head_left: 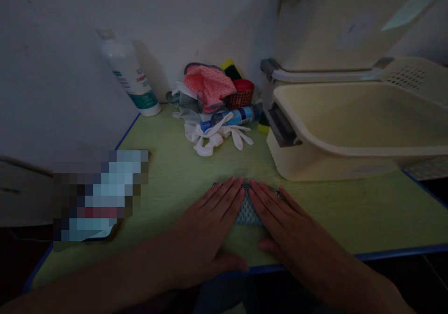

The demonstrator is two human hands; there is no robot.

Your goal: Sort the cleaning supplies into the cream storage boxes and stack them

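My left hand (206,227) and my right hand (285,225) lie flat side by side on a small grey mesh cloth (248,209) near the front edge of the green table (168,178). The fingers of both hands are stretched out and point away from me. Most of the cloth is hidden under the palms; only a strip shows between the hands. Neither hand grips anything.
A cream plastic basin (350,122) sits on a cream box at the right. At the back lie a white bottle (129,73), a pink cloth (209,86), a red basket (242,94), a blue tube (235,116) and white gloves (215,136). A blurred-out flat object (100,195) lies left.
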